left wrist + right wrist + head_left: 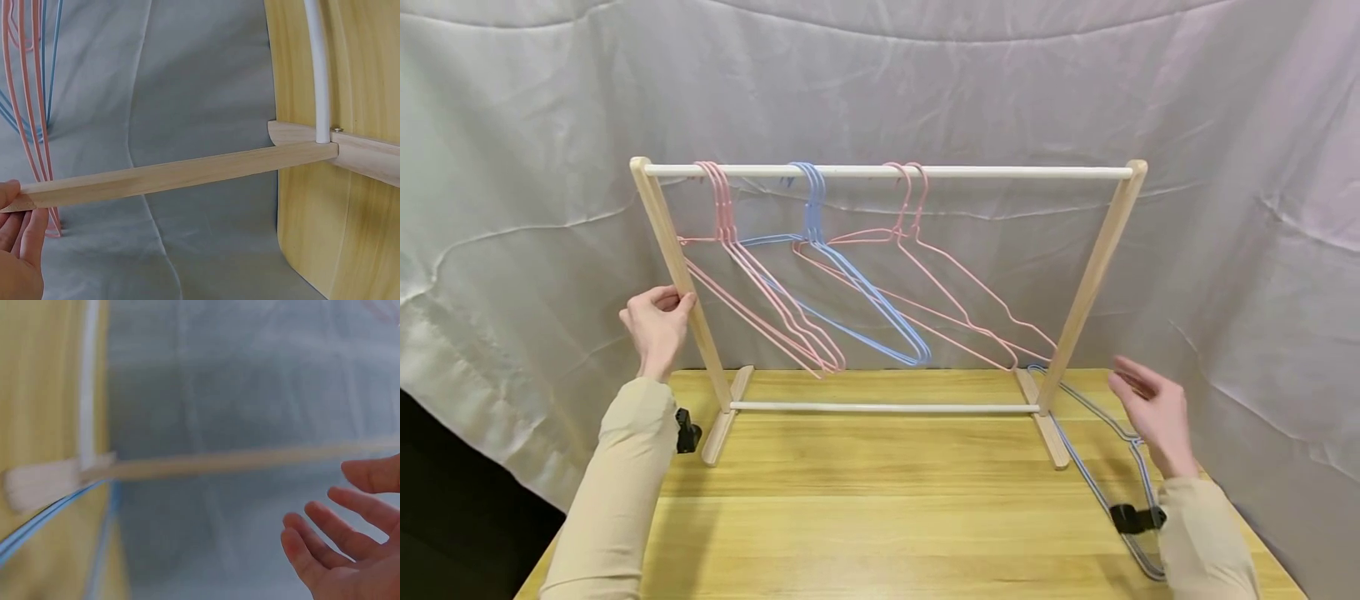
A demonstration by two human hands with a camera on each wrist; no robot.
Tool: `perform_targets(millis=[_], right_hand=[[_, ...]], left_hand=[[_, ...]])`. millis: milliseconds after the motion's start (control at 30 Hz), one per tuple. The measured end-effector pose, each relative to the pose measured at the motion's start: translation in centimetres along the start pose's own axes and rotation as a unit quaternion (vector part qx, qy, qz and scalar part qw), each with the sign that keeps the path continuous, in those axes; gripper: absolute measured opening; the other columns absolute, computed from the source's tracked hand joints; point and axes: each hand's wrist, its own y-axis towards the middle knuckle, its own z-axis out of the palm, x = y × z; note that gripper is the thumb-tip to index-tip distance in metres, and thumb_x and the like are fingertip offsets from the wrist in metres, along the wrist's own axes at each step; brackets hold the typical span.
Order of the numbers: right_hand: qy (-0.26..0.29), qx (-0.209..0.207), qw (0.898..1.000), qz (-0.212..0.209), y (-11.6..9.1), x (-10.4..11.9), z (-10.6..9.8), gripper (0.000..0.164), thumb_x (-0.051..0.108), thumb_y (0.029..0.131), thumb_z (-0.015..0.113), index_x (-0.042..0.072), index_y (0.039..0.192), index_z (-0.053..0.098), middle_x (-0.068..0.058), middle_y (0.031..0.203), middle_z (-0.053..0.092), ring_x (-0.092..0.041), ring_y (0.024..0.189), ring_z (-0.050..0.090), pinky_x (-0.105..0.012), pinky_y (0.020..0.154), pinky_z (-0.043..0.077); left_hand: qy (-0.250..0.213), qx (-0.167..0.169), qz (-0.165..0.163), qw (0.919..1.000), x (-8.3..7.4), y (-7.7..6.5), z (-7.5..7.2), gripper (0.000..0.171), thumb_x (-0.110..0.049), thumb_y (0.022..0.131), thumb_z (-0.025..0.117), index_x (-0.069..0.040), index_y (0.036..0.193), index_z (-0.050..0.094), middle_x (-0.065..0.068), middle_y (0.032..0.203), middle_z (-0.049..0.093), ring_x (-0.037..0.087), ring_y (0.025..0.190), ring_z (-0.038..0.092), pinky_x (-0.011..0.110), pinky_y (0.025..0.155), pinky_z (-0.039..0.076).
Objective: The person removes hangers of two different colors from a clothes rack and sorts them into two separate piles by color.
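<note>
My left hand (658, 325) pinches the left wooden post of a clothes rack (670, 225), thumb on one side and fingers on the other in the left wrist view. Off the rack's right side, my right hand (1153, 412) is in the air with nothing in it. Its fingers (340, 528) are spread and relaxed in the right wrist view. Below that hand, blue hangers (1078, 462) lie on the table, partly behind the right post and partly under the sleeve. From the top rail hang pink hangers (724, 200) at left, blue hangers (815, 200) next to them, and two pink hangers (917, 200) farther right.
The rack stands on a wood-grain table (865, 533), its feet joined by a low white bar (880, 407). A grey curtain (880, 92) hangs close behind and at both sides. Both wrists wear black camera mounts.
</note>
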Motion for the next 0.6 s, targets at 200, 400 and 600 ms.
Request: perform_targets(millis=[200, 400, 600], right_hand=[[0.011, 0.071, 0.994, -0.076, 2.9, 6.0, 1.8, 0.048, 0.023, 0.101, 0.060, -0.011, 0.135, 0.055, 0.042, 0.101, 0.060, 0.019, 0.094, 0.059, -0.001, 0.083, 0.044], [0.058, 0.155, 0.979, -0.115, 4.6, 10.9, 4.3, 0.034, 0.017, 0.101, 0.059, -0.004, 0.128, 0.063, 0.032, 0.098, 0.068, 0.011, 0.091, 0.066, -0.007, 0.083, 0.051], [0.035, 0.227, 0.967, -0.109, 5.6, 14.0, 6.4, 0.038, 0.019, 0.101, 0.059, -0.007, 0.130, 0.060, 0.026, 0.097, 0.067, 0.006, 0.089, 0.065, -0.012, 0.083, 0.054]], left_hand=[[0.002, -0.014, 0.010, 0.9999, -0.1, 0.1, 0.0, 0.031, -0.024, 0.089, 0.075, 0.000, 0.108, 0.077, 0.005, 0.098, 0.077, 0.021, 0.132, 0.046, 0.040, 0.105, 0.022], [-0.006, -0.021, 0.002, 0.9998, -0.2, 0.0, 0.2, 0.032, -0.026, 0.088, 0.077, 0.000, 0.108, 0.077, -0.033, 0.066, 0.062, 0.024, 0.128, 0.044, 0.040, 0.105, 0.023], [-0.002, -0.022, -0.010, 0.9997, -0.3, 0.0, 0.4, 0.030, -0.023, 0.090, 0.075, 0.000, 0.109, 0.076, -0.023, 0.075, 0.072, 0.024, 0.131, 0.040, 0.040, 0.107, 0.024]])
